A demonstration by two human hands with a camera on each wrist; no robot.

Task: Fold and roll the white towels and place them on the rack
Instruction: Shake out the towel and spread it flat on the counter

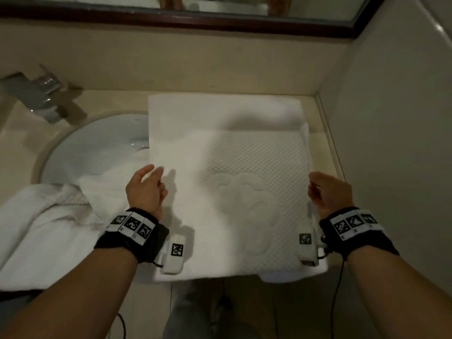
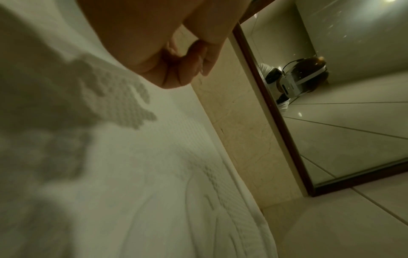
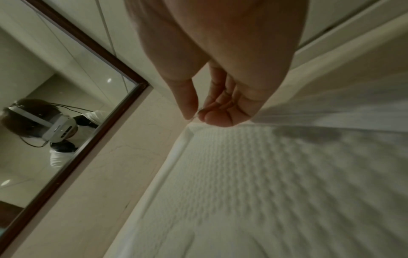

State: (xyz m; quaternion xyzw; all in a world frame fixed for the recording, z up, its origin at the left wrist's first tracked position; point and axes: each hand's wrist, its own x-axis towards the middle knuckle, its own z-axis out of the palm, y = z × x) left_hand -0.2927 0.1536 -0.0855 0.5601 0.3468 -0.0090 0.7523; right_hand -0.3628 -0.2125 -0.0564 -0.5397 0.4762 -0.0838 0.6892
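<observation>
A white towel (image 1: 244, 167) with a waffle weave and an embossed logo lies spread flat on the counter; it also shows in the wrist views (image 2: 132, 174) (image 3: 264, 192). My left hand (image 1: 146, 187) hovers over the towel's left edge with fingers loosely curled and nothing in them (image 2: 189, 57). At the right edge my right hand (image 1: 325, 192) pinches the towel's border between thumb and fingers (image 3: 198, 113), and that border stands slightly raised. No rack is in view.
A second white towel (image 1: 44, 228) lies crumpled at the left, partly over the sink basin (image 1: 97, 148). A chrome faucet (image 1: 39, 96) stands at the far left. A framed mirror (image 1: 195, 18) runs along the back, and a wall (image 1: 391, 118) closes the right side.
</observation>
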